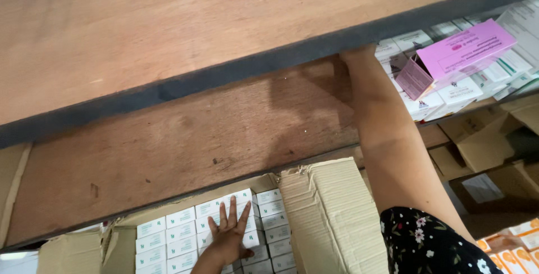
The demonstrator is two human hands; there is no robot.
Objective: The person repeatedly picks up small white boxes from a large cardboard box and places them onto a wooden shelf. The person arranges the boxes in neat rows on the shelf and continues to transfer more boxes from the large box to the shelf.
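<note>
I see left hand (229,234) flat, fingers spread, on white boxes (182,232) in carton (328,218); right hand hidden behind upper shelf (168,38), can't tell grip.

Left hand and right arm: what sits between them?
In the head view, a cardboard flap lies between the left hand on the white boxes and the right arm.

Black floral-print sleeve (432,240), bare forearms

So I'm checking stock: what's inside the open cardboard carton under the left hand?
The open cardboard carton holds tight rows of small white boxes; the left hand lies flat on them. Layers below the top are covered.
</note>
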